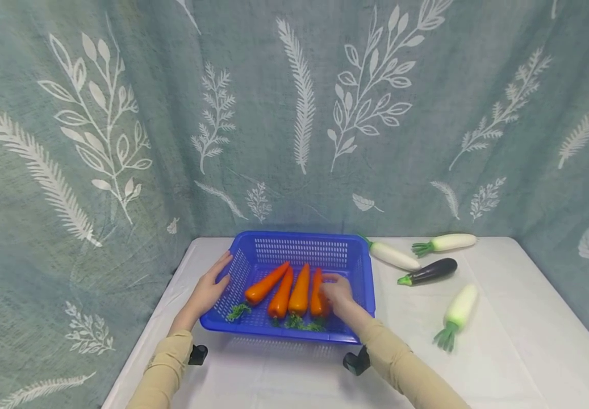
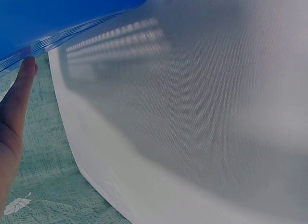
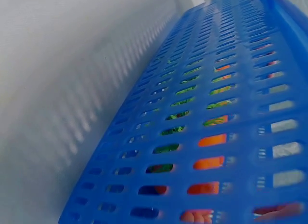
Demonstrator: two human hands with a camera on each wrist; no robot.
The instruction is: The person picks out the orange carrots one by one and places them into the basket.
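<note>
A blue plastic basket (image 1: 301, 234) with slotted walls stands on the white table. Several orange carrots with green tops lie side by side in it. My right hand (image 1: 339, 291) reaches over the near right side and grips the rightmost carrot (image 1: 317, 301), fingers bent against its right side. Through the slots in the right wrist view, orange carrot pieces (image 3: 210, 163) and fingertips (image 3: 195, 217) show. At the basket's left side, my left hand (image 1: 209, 292) lies against the rim with its fingers extended. The left wrist view catches part of that hand (image 2: 13, 113) beside the basket.
On the table (image 1: 396, 352) to the right lie a white radish (image 1: 393, 255) against the basket's side, another radish (image 1: 452, 242) at the back, a dark eggplant (image 1: 432, 271) and a third radish (image 1: 462, 307) nearer. A patterned green curtain (image 1: 274, 113) hangs behind the table.
</note>
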